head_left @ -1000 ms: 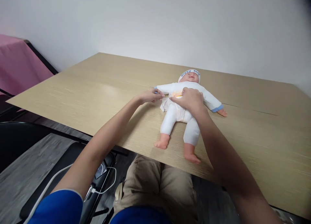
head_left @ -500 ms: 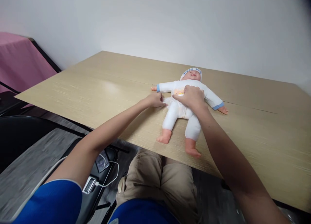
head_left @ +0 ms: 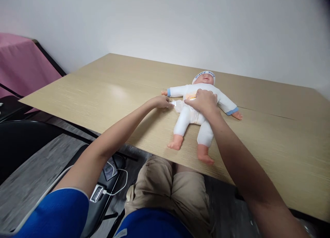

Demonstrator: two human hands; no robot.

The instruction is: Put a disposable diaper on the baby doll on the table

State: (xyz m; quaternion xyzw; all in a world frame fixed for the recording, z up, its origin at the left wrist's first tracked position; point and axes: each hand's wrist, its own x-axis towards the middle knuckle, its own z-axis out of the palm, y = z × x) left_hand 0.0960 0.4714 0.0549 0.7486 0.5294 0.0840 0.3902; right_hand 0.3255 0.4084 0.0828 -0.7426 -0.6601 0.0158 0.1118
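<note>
White diaper [head_left: 194,116] on doll [head_left: 194,89], left fingers [head_left: 168,104] pinching tab [head_left: 174,103]

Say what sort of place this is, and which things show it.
Perhaps a training or meeting room, indoors: a large wood-toned table by a plain wall, a black chair, and a baby doll on the table.

Blue lettering [head_left: 200,75] on white headband [head_left: 205,73] of doll [head_left: 191,115], beyond right grip [head_left: 205,99]: "Happy"; second word too small to read surely.
</note>
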